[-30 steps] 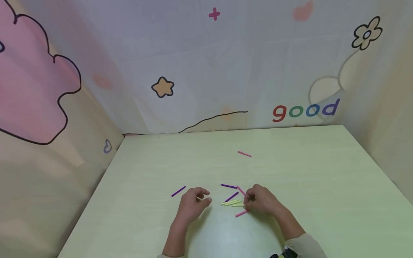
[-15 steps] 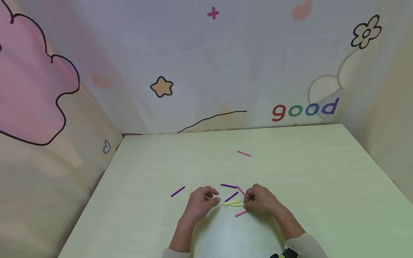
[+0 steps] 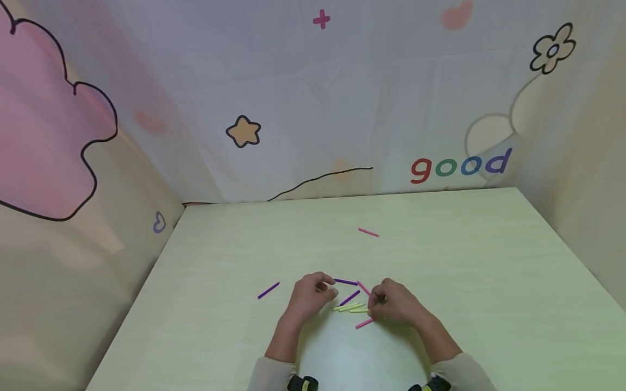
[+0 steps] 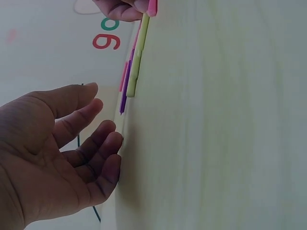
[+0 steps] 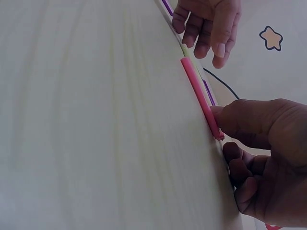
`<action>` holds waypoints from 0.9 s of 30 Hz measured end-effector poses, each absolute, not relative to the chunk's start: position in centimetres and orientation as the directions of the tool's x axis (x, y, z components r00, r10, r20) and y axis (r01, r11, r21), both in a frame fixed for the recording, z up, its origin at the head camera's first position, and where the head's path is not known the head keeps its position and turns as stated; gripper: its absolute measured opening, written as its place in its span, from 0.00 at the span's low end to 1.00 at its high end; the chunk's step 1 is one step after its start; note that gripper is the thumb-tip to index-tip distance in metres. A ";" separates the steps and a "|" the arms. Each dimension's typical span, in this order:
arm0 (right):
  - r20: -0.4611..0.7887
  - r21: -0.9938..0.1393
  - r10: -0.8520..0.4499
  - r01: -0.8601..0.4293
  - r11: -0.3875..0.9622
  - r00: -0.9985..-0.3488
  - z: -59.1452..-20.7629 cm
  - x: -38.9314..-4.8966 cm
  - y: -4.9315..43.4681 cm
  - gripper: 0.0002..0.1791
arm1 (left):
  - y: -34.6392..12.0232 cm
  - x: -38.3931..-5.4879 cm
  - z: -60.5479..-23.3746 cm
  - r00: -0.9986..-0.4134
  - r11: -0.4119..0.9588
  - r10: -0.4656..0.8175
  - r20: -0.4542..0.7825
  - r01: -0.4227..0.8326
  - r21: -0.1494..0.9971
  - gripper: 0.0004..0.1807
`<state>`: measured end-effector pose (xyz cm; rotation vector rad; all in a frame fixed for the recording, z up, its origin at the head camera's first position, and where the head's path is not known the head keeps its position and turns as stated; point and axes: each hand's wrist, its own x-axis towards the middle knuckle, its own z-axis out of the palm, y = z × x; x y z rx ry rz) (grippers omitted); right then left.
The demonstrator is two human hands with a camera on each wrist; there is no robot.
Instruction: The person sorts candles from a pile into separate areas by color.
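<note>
Left hand [image 3: 311, 296] shifted right and farther, beside the purple stick [image 3: 346, 282], parted, empty | right hand [image 3: 395, 300] at yellow sticks' [image 3: 351, 307] right end, hold unclear | step: seemingly reaching; next calls for a fine pinch

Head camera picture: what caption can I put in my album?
A left hand and a right hand near purple sticks, pink sticks and yellow sticks on a pale green table.
</note>
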<state>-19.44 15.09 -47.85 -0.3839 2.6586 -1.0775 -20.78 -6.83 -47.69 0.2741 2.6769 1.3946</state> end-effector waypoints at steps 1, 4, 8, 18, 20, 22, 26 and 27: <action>-0.131 -0.707 -0.329 -0.145 0.692 -0.935 -47.9 -19.4 15.1 0.07 | -6.8 -21.0 -47.8 -0.978 0.564 0.208 -0.015 0.108 0.819 0.10; -0.138 -0.708 -0.319 -0.132 0.694 -0.938 -47.8 -19.5 15.0 0.07 | -6.5 -21.8 -47.8 -0.978 0.576 0.209 -0.014 0.112 0.810 0.11; -0.146 -0.708 -0.308 -0.118 0.696 -0.940 -47.8 -19.6 14.9 0.08 | -6.1 -22.7 -47.9 -0.977 0.614 0.209 -0.034 0.104 0.783 0.13; -0.147 -0.699 -0.302 -0.117 0.705 -0.942 -47.7 -19.4 14.8 0.08 | -5.7 -23.7 -48.3 -0.978 0.709 0.178 -0.105 0.054 0.703 0.09; -0.141 -0.698 -0.304 -0.123 0.706 -0.942 -47.7 -19.4 14.8 0.08 | -5.7 -23.8 -48.3 -0.979 0.722 0.172 -0.105 0.053 0.690 0.06; -0.138 -0.700 -0.308 -0.127 0.703 -0.941 -47.7 -19.4 14.9 0.07 | -5.7 -23.8 -48.3 -0.980 0.731 0.170 -0.103 0.056 0.680 0.04; -0.135 -0.706 -0.319 -0.135 0.695 -0.938 -47.8 -19.5 14.9 0.06 | -5.7 -23.7 -48.3 -0.981 0.733 0.171 -0.087 0.068 0.676 0.02; -0.133 -0.709 -0.325 -0.139 0.691 -0.936 -47.8 -19.5 14.9 0.06 | -5.8 -23.7 -48.3 -0.982 0.733 0.169 -0.086 0.067 0.677 0.02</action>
